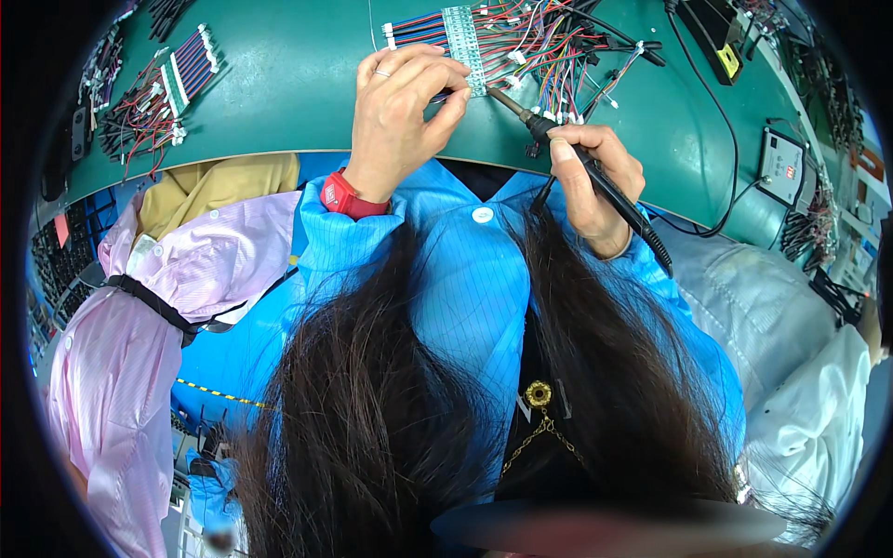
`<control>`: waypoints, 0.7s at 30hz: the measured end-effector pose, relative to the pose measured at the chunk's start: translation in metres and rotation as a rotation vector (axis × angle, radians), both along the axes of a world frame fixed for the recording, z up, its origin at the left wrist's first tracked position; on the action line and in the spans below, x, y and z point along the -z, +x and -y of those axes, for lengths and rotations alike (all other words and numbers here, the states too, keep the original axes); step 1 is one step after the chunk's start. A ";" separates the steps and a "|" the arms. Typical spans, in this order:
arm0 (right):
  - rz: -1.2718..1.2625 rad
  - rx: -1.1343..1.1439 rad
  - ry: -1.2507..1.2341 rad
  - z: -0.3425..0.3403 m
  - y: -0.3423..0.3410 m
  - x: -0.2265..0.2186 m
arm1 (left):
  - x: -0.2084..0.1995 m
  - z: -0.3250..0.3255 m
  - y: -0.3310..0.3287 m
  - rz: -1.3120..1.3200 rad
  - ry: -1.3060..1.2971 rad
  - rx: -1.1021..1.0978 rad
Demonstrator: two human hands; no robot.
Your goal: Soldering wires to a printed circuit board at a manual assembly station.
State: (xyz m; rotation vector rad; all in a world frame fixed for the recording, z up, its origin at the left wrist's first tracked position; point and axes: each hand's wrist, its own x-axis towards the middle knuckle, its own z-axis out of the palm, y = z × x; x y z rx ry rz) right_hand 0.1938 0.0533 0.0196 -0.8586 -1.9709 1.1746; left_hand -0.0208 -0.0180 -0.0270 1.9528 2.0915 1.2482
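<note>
My right hand (pixel 595 177) grips a soldering iron (pixel 605 181) with a black handle, its metal tip at the lower right edge of a narrow green-and-white circuit board panel (pixel 462 46). My left hand (pixel 402 102), with a ring and a red watch (pixel 346 196), is at the panel's near left side. Its thumb and fingertips are pinched on dark wires that show only in part. Red, blue and black wires (pixel 417 28) with white connectors run from the panel's left side. Many coloured wires (pixel 549 56) spread from its right side.
On the green table (pixel 279 84), another wired board (pixel 177 84) lies at the left. A small box with a red display (pixel 783 167) and a black stand with a yellow part (pixel 721 56) are at the right. The iron's cable (pixel 721 102) curves there. People in pink (pixel 205 251) and white (pixel 791 307) clothing sit on either side.
</note>
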 end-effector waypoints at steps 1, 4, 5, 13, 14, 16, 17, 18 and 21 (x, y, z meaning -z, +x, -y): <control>0.001 0.000 -0.001 0.001 -0.001 -0.001 | 0.001 0.000 0.000 0.001 -0.001 0.000; -0.008 0.027 -0.013 0.003 -0.004 -0.003 | 0.002 0.000 -0.001 0.021 0.008 -0.009; 0.009 0.024 -0.013 0.003 -0.004 -0.003 | 0.002 0.000 -0.001 0.017 0.009 -0.013; 0.010 0.020 -0.050 0.003 -0.005 -0.003 | 0.003 -0.004 0.001 -0.009 0.007 -0.031; 0.012 0.014 -0.047 0.002 -0.005 -0.003 | 0.006 -0.004 0.001 -0.014 0.022 -0.034; 0.014 0.008 -0.045 0.000 -0.004 -0.003 | 0.006 -0.005 0.002 -0.020 0.036 -0.038; 0.015 0.007 -0.043 0.000 -0.003 -0.003 | 0.003 -0.005 0.003 -0.020 0.025 -0.043; 0.016 0.007 -0.041 -0.001 -0.003 -0.003 | 0.002 -0.006 0.004 -0.019 0.015 -0.047; 0.017 0.002 -0.038 -0.002 -0.002 -0.004 | 0.001 -0.008 0.006 -0.019 0.025 -0.052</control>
